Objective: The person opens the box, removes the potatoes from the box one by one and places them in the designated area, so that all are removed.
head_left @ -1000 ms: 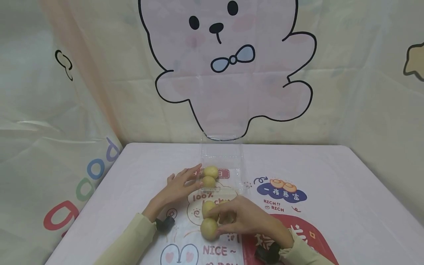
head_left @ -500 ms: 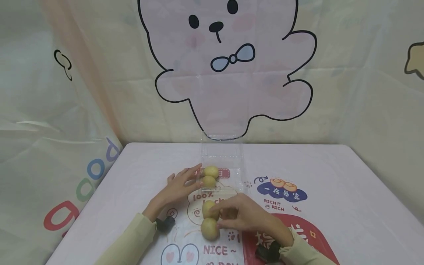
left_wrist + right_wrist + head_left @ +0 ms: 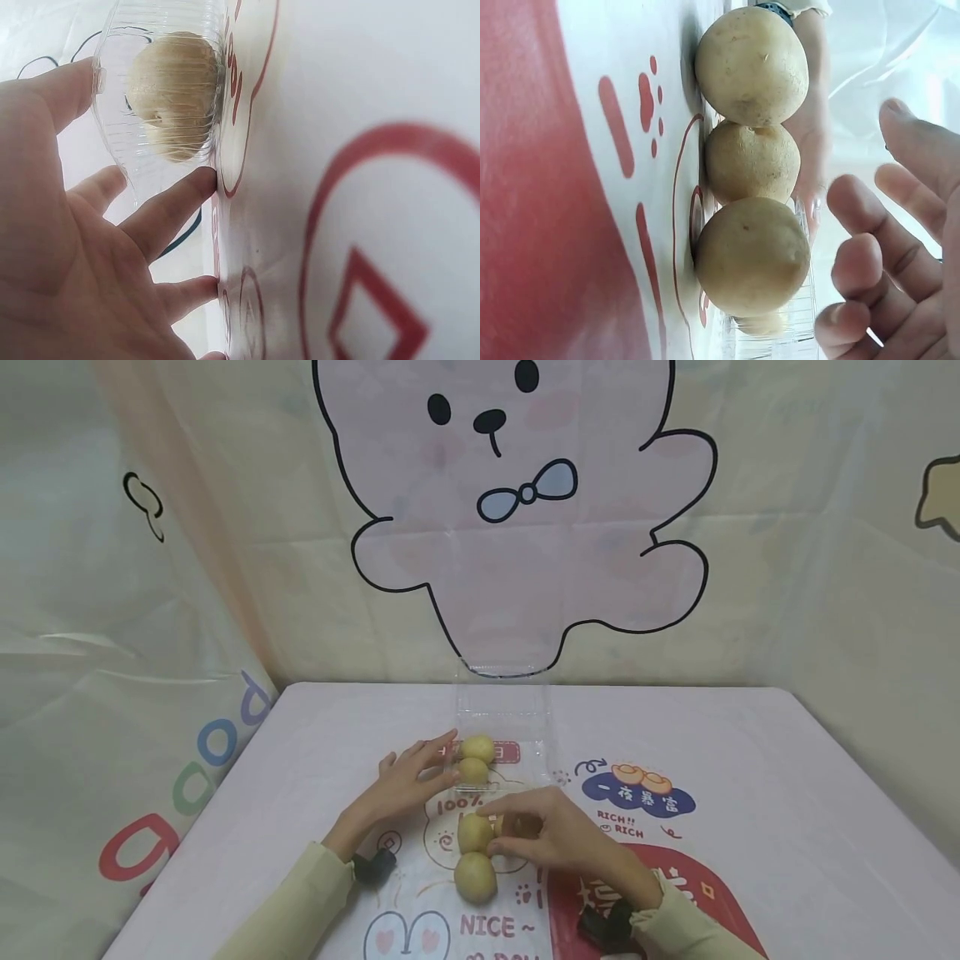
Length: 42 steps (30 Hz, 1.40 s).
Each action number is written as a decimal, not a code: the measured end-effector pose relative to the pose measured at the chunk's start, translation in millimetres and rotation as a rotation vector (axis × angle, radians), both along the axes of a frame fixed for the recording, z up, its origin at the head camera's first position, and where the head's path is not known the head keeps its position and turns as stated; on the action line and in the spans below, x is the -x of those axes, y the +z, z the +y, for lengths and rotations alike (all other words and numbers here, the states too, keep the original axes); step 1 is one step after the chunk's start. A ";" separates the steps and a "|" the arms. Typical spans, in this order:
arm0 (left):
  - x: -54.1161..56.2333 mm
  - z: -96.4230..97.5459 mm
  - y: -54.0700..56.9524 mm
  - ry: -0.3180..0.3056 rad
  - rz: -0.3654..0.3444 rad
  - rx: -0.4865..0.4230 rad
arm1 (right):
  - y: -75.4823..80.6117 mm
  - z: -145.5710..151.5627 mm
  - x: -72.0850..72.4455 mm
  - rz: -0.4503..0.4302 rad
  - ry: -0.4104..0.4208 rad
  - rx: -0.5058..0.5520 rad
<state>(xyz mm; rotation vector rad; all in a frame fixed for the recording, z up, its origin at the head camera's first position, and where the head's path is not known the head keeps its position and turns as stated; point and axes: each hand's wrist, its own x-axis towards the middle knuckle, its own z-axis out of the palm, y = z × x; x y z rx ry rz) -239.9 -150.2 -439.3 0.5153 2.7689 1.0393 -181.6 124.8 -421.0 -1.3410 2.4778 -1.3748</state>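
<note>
Clear box (image 3: 521,774) open on the bench (image 3: 675,718); lid (image 3: 502,700) at its far edge, so the long axis of box plus lid runs straight away from me, lid pointing toward the backdrop. Two boxed rounds (image 3: 477,748), yellow, one behind the other, along its left side. Three loose rounds (image 3: 752,257) just in front of the box, too round to read an axis. My left hand (image 3: 408,781): fingers spread, thumb touching the box rim. My right hand (image 3: 555,827): fingers loosely bent, part open, holding nothing, near the loose rounds.

Passage free right of plastic box (image 3: 521,770); yellowish balls (image 3: 476,878) stand before near side.
</note>
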 end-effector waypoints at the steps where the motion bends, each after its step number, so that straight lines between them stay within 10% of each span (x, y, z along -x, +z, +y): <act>1: -0.1 -0.1 0.1 0.002 -0.002 -0.001 | 0.7 -0.2 0.4 0.005 -0.015 0.001; 14: 2.4 1.1 -1.7 -0.002 -0.011 -0.001 | 6.4 -2.3 20.5 0.217 -0.120 0.114; 42: 2.3 1.3 -1.7 -0.005 -0.001 0.007 | 4.1 -4.4 61.5 0.073 -0.269 -0.019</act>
